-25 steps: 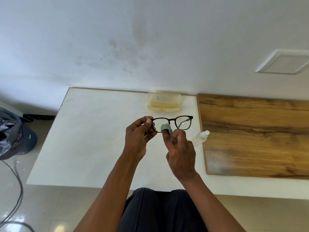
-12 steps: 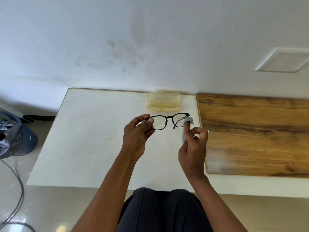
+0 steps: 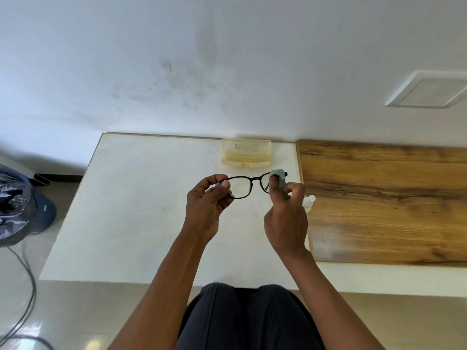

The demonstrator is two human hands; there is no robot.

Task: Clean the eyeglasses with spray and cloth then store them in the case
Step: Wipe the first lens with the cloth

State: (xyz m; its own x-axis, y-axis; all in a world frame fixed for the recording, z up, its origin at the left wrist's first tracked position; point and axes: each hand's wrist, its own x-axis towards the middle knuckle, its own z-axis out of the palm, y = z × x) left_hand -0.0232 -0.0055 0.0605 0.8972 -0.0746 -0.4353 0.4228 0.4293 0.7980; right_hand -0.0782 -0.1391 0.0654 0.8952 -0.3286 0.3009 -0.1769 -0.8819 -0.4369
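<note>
Eyeglasses [image 3: 243,186] are held level above the table [image 3: 141,198], long axis left-right; left hand [image 3: 206,202] pinches the left end, cloth [image 3: 278,176] is pressed on the right lens by the right hand [image 3: 286,210]; case [image 3: 246,154] lies just beyond.

black eyeglasses [image 3: 242,188], grey cloth [image 3: 278,176], yellow case [image 3: 246,154]

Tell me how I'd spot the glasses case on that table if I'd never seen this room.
Start at the white table against the wall and follow its far edge toward the wooden board on the right. Just left of that board sits the glasses case, beyond the eyeglasses. It is the only pale yellow, see-through box there, open, with small print on its raised lid.
</note>
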